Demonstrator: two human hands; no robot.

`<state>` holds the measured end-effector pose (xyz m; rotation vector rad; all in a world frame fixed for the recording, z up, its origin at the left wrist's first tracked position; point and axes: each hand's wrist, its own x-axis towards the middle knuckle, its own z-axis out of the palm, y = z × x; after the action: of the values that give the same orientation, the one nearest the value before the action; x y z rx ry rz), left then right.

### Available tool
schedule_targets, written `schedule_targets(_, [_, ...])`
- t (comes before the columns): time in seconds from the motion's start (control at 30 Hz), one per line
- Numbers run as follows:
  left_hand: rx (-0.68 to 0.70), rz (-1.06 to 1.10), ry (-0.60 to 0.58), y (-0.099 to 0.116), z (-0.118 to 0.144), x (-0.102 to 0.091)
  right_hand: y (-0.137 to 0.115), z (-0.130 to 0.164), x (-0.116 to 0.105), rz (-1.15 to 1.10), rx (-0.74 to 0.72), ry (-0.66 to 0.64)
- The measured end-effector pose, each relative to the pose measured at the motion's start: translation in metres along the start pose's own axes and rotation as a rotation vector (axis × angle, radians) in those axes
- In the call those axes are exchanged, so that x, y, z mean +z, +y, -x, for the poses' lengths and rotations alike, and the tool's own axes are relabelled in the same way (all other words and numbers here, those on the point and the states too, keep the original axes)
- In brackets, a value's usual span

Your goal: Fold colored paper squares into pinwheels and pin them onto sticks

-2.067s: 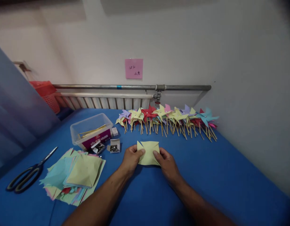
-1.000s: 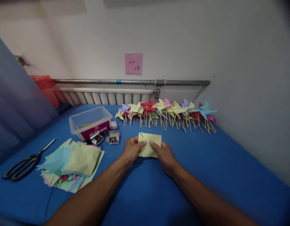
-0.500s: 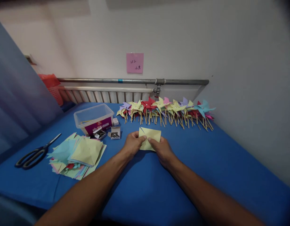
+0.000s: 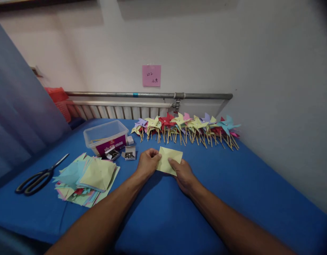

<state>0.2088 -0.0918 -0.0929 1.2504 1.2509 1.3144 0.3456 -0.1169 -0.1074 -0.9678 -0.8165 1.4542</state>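
A pale yellow square of paper (image 4: 167, 163) is held in the air over the blue-covered table between both hands. My left hand (image 4: 148, 162) pinches its left edge between thumb and fingers. My right hand (image 4: 182, 173) grips the right side, its thumb lying on the upper face and its fingers hidden underneath. Left of the hands lies a loose pile of coloured paper squares (image 4: 98, 173), yellow and light blue on top. Beyond the hands, several finished paper pinwheels (image 4: 179, 121) on thin wooden sticks lie in a row.
Black-handled scissors (image 4: 41, 179) lie at the far left. A clear plastic tub (image 4: 106, 132) with a purple label holds a few sticks. In front of it, a small open box (image 4: 130, 153) contains metal pins. A radiator (image 4: 118, 109) and a pipe (image 4: 153, 95) run along the wall.
The yellow paper has tilted, its right side now lower. My left hand has shifted from the middle of the paper out to its left edge. The view has tipped slightly upward.
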Motion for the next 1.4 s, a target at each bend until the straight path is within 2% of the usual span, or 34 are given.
schedule_targets(0.23, [0.174,-0.222,-0.005,-0.004,0.001,-0.004,-0.008,0.005,0.002,-0.028,0.108,0.003])
schedule_targets(0.5, [0.271,-0.377,0.006,-0.003,0.002,-0.006,-0.011,0.007,0.002,-0.035,0.114,-0.053])
schedule_targets(0.67, [0.474,-0.537,0.016,0.001,0.006,-0.006,-0.012,0.007,0.002,-0.054,0.125,-0.042])
schedule_targets(0.8, [0.652,-0.604,-0.044,0.002,0.010,-0.007,-0.012,0.007,0.002,-0.056,0.124,-0.021])
schedule_targets(0.9, [0.719,-0.669,-0.088,0.001,0.011,-0.007,-0.011,0.006,0.002,-0.056,0.114,-0.021])
schedule_targets(1.03, [0.751,-0.753,-0.110,0.002,0.013,-0.007,-0.010,0.005,0.001,-0.049,0.100,-0.030])
schedule_targets(1.4, [0.686,-0.765,-0.167,0.004,0.014,-0.008,-0.012,0.003,-0.003,-0.017,0.071,-0.021])
